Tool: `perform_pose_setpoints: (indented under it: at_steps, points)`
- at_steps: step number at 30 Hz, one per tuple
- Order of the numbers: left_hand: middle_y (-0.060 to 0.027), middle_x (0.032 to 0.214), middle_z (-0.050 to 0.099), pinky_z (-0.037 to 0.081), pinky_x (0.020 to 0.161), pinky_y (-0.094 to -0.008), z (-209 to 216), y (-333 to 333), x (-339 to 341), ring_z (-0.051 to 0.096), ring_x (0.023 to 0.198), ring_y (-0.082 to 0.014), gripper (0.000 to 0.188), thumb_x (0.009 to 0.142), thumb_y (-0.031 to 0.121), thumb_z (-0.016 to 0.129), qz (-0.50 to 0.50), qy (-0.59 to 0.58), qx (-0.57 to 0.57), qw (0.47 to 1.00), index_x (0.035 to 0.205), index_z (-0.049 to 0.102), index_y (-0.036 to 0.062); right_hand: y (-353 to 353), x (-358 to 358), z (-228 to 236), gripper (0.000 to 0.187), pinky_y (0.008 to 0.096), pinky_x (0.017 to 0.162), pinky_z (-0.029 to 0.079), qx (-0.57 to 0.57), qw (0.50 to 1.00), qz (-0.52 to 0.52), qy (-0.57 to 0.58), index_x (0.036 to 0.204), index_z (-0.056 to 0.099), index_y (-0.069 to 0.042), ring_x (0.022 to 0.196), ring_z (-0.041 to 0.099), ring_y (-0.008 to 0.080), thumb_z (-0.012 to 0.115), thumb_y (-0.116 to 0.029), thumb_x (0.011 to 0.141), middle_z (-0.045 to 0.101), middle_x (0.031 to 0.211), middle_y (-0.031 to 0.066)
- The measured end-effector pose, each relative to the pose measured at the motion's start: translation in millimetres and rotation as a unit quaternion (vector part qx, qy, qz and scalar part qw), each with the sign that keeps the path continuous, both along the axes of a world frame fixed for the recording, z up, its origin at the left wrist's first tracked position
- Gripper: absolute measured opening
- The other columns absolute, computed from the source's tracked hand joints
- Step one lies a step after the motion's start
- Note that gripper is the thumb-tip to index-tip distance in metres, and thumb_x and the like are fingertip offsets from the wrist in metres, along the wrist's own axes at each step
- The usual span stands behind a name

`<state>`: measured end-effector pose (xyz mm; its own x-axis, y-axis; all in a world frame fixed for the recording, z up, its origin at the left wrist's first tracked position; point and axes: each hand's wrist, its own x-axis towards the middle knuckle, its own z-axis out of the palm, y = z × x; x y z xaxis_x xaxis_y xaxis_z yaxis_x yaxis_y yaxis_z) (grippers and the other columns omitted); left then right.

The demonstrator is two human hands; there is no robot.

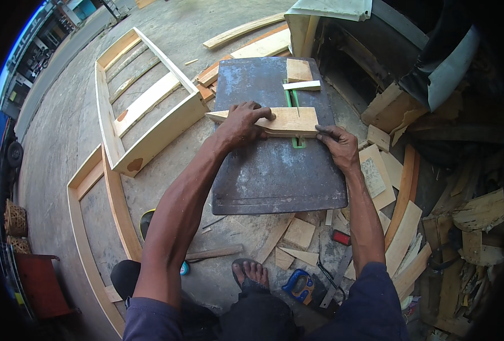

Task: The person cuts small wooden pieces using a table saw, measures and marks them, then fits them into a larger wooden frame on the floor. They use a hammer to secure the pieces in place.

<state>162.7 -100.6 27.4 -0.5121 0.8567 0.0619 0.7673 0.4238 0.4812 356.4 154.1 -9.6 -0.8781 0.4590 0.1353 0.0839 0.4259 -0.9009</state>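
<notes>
A pale wooden board (pixel 290 120) with an angled left end lies crosswise on the dark metal top of a table saw (pixel 252 176). Its far edge meets the thin saw blade (pixel 297 102), which stands up from a green-edged slot. My left hand (pixel 243 125) grips the board left of the blade, thumb on top and some fingers hidden behind its near edge. At the right end, my right hand (pixel 338 145) pinches the board's corner. Beyond the blade, a small wood strip (pixel 302 86) and a wood block (pixel 299 70) rest on the saw top.
Wooden frames (pixel 161 133) stand on the concrete at left. A blue-handled hand saw (pixel 298 286), a red-and-black object (pixel 340 237) and offcuts (pixel 299 233) lie near my feet. Scrap wood (pixel 462 244) is heaped at right, below a worn cabinet-like box (pixel 354 51).
</notes>
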Motion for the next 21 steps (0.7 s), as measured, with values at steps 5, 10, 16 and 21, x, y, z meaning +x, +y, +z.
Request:
perform_pose_setpoints:
  at_steps: [5, 10, 16, 21]
  points:
    - [-0.0129, 0.136, 0.065, 0.034, 0.116, -0.0512, -0.2, 3.0, -4.8, 0.055, 0.135, -0.0325, 0.046, 0.083, 0.022, 0.087, -0.001, 0.006, -0.01, 1.0, 0.126, 0.071, 0.0215, 2.8, -4.1, -2.0, 0.026, 0.0299, 0.088, 0.055, 0.014, 1.0, 0.003, -0.003, 0.119, 0.082, -0.015, 0.097, 0.07, 0.0162, 0.08, -0.014, 0.093, 0.076, 0.106, 0.0081]
    - [-0.0129, 0.135, 0.066, 0.034, 0.116, -0.0509, -2.7, 3.8, -7.9, 0.055, 0.135, -0.0323, 0.046, 0.083, 0.022, 0.087, -0.001, 0.005, -0.002, 1.0, 0.126, 0.071, 0.0213, 5.5, -7.1, -5.3, 0.026, 0.0298, 0.088, 0.055, -0.002, 1.0, -0.002, -0.016, 0.119, 0.082, -0.016, 0.097, 0.07, 0.016, 0.079, -0.015, 0.094, 0.076, 0.105, 0.0076]
    - [-0.0124, 0.136, 0.066, 0.034, 0.115, -0.0517, -2.8, 5.5, -10.1, 0.055, 0.135, -0.0326, 0.045, 0.083, 0.021, 0.087, 0.003, 0.008, 0.001, 1.0, 0.126, 0.071, 0.0207, 7.4, -11.2, -5.7, 0.025, 0.0307, 0.09, 0.055, -0.001, 1.0, 0.004, -0.008, 0.119, 0.082, -0.016, 0.099, 0.071, 0.0168, 0.079, -0.016, 0.094, 0.076, 0.107, 0.008]
    - [-0.0117, 0.136, 0.066, 0.034, 0.115, -0.0528, -1.0, 6.8, -12.7, 0.054, 0.136, -0.0329, 0.045, 0.084, 0.021, 0.087, 0.002, 0.005, -0.005, 1.0, 0.126, 0.071, 0.0214, 7.2, -14.0, -4.7, 0.025, 0.0312, 0.09, 0.056, 0.003, 1.0, -0.003, -0.012, 0.119, 0.082, -0.016, 0.098, 0.071, 0.0176, 0.079, -0.016, 0.094, 0.076, 0.107, 0.0086]
